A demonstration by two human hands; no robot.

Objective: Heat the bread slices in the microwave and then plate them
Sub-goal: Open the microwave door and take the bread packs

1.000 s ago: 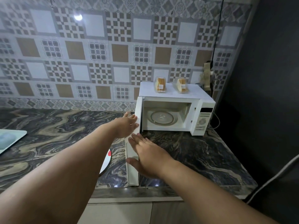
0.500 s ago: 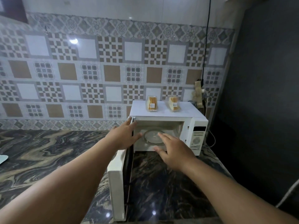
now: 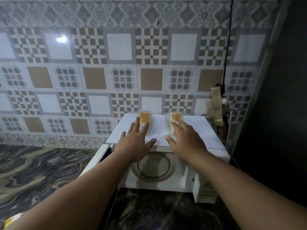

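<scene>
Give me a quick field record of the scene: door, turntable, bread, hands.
microwave: on counter, door swung open to the left
turntable: bare, nothing on it
left pack: wrapped bread on microwave top
right pack: wrapped bread on microwave top
left hand: open, fingers spread, at left pack
right hand: open, fingertips at right pack
bread grasped: not yet

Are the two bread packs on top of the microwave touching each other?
Apart. The head view shows a bare strip of the microwave top between the left bread pack and the right bread pack.
</scene>
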